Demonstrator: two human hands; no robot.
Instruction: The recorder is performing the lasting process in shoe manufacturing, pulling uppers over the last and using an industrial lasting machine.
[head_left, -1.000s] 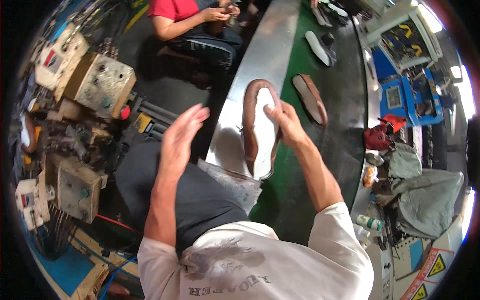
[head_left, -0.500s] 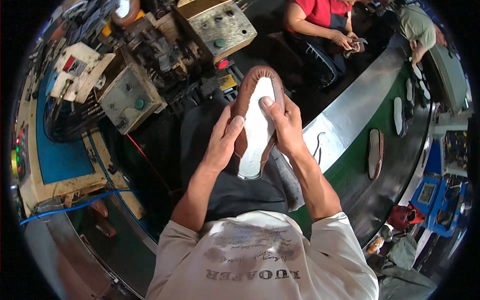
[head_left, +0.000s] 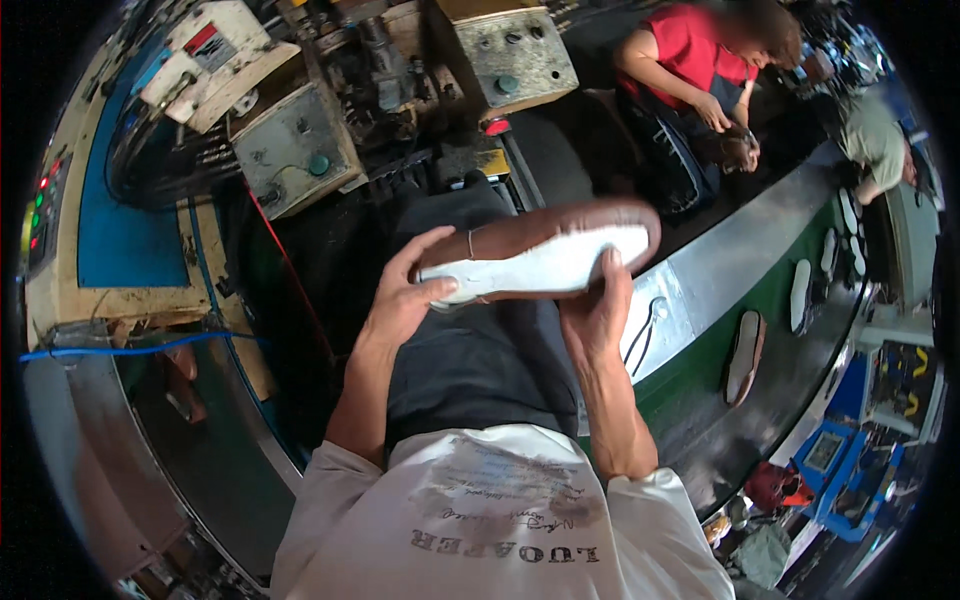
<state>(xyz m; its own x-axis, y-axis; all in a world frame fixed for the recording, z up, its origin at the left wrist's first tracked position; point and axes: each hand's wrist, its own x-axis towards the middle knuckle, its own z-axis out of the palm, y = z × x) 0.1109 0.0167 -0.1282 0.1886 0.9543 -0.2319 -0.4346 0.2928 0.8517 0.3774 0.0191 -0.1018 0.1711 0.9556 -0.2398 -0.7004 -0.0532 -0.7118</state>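
Above my lap I hold a brown shoe upper (head_left: 560, 232) sideways, its white insole side (head_left: 540, 268) facing up toward me. The rounded toe points right and the heel end points left. My left hand (head_left: 405, 295) grips the heel end, thumb on the white board and fingers behind. At the toe half, my right hand (head_left: 598, 310) holds on with its thumb pressed on the white surface; its other fingers are mostly hidden under the shoe.
Machines with control boxes (head_left: 300, 150) stand ahead and left. On my right runs a green conveyor belt (head_left: 680, 410) with a metal edge (head_left: 700, 275), carrying a brown shoe (head_left: 745, 358) and several white-soled ones. Pincers (head_left: 650, 325) lie on the edge. A person in red (head_left: 690, 60) works ahead right.
The shoe has turned from toe pointing away to lying sideways with the toe right. My left hand has shifted to the heel end. The person in red has bent further over the work.
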